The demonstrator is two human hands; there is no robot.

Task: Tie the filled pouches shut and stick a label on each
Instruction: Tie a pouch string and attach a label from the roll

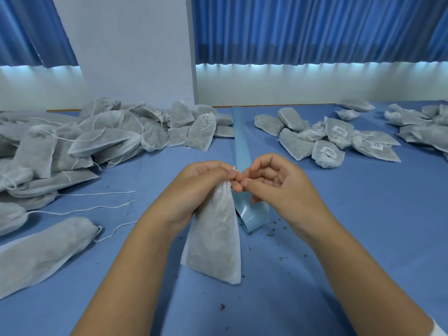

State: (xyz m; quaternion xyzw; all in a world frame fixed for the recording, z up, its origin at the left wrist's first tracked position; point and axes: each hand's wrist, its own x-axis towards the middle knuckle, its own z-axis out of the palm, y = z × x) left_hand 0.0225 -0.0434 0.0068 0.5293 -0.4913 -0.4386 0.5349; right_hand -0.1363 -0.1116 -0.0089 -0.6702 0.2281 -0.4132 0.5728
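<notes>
Item under inspection: one filled pouch, held over the middle of the counter between both hands. The left hand is closed round the gathered neck. The right hand pinches the white string at that neck between thumb and forefinger. Handling assessment: the pouch is thin, soft mesh fabric over loose dry filling, so it is judged light, limp and easily crushed, with no stiffness of its own. The bunched neck is the sound place to hold it; the body would sag and shift. The string is fine and likely to slip unless kept taut. Orientation: the long axis runs from the neck, up and away, down to the flat bottom edge nearest the person. Whether that edge touches the counter cannot be told. A blue strip lies on the counter behind the hands.
</notes>
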